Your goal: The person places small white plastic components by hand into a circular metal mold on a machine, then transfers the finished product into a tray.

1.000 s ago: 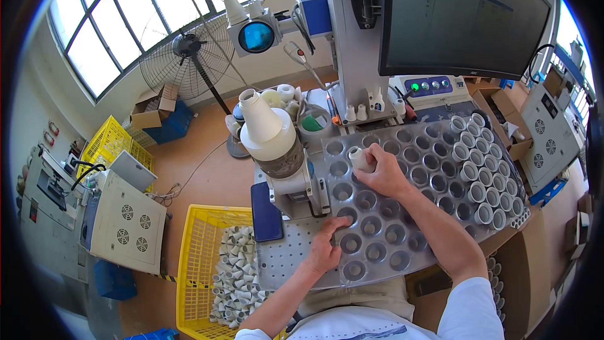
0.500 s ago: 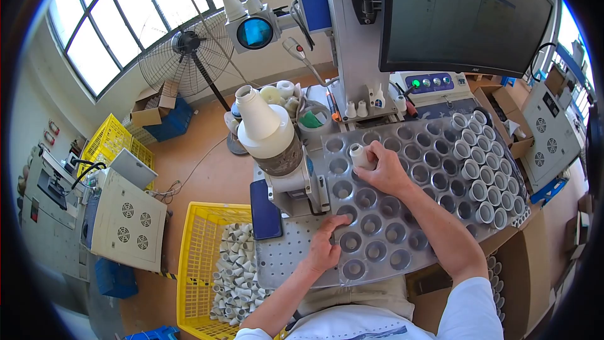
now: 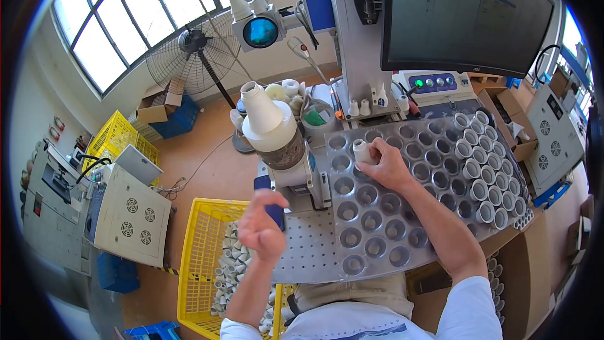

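Note:
My right hand [image 3: 385, 162] grips a small white tapered sleeve [image 3: 361, 151] with a narrow neck, held upright at the left part of the grey tray of round pockets [image 3: 385, 264]. My left hand [image 3: 263, 230] is raised over the dark blue phone [image 3: 274, 213] and the edge of the yellow basket. Its fingers are loosely bent and apart, with nothing visible in them. Between and beyond the hands stands a big white stepped cone [image 3: 262, 113] on a round fixture. Many pockets at the tray's left hold no sleeve.
White sleeves [image 3: 479, 190] stand in rows at the tray's right. The yellow basket [image 3: 196, 264] at lower left holds many small white pieces [image 3: 231, 264]. A metal column [image 3: 358, 56], a monitor [image 3: 465, 19] and a button box [image 3: 434, 83] stand behind the tray. A fan [image 3: 192, 40] is farther back.
My left hand has left the tray's left edge and moved left and up, over the phone. The right hand still holds the sleeve in nearly the same place. The view has shifted slightly.

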The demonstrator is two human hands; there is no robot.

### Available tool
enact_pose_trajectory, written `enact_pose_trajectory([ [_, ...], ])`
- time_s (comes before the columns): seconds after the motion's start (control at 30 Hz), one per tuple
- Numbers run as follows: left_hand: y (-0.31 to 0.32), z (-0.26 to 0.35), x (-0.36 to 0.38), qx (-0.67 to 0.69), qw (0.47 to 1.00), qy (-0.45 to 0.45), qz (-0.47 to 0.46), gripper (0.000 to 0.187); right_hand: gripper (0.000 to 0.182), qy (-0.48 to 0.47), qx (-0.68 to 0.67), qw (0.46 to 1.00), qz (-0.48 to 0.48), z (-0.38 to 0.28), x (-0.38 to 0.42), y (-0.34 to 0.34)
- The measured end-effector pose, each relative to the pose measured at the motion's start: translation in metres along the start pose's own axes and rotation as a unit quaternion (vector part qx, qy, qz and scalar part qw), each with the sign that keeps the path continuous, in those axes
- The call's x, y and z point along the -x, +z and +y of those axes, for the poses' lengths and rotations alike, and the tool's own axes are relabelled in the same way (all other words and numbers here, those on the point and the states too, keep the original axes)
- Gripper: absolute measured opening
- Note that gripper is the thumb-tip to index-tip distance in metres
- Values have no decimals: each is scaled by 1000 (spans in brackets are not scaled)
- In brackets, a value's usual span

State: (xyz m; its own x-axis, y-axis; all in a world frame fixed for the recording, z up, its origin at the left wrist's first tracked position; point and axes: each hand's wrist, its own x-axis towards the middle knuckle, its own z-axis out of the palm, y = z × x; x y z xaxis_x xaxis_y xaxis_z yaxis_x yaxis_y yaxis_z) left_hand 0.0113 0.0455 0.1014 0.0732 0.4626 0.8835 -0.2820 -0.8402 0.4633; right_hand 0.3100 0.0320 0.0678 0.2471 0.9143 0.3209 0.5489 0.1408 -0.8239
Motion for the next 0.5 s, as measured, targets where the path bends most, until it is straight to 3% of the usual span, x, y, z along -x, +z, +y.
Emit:
enact_pose_trajectory([
  [0.07,-8,-1,-55,-32,994,62,89,37,37,10,-4,1000,16,4,-2,-2],
  [0.1,-12,5,-87,-131,988,41,75,33,36,22,-4,999,35,6,-4,-4],
  [0.13,-15,6,-115,-227,972,19,63,33,36,19,0,999,33,7,-7,-6],
  [0.2,-18,-8,-155,-265,962,-67,26,41,33,88,-64,992,64,8,-18,-15],
  [0.27,10,-23,-178,-324,929,-177,33,39,31,77,-85,991,69,-36,-28,-26],
  [0.37,31,-25,-184,-297,923,-243,32,33,31,-13,-181,981,68,-117,-46,-29],
  [0.4,27,-17,-184,-295,923,-243,32,33,31,-49,-216,973,56,-143,-52,-24],
  [0.47,3,17,-179,-398,914,-59,-45,27,31,-118,-203,971,52,-174,-67,-6],
  [0.5,-9,33,-174,-293,950,-110,-10,26,31,-117,-206,970,52,-182,-74,8],
])
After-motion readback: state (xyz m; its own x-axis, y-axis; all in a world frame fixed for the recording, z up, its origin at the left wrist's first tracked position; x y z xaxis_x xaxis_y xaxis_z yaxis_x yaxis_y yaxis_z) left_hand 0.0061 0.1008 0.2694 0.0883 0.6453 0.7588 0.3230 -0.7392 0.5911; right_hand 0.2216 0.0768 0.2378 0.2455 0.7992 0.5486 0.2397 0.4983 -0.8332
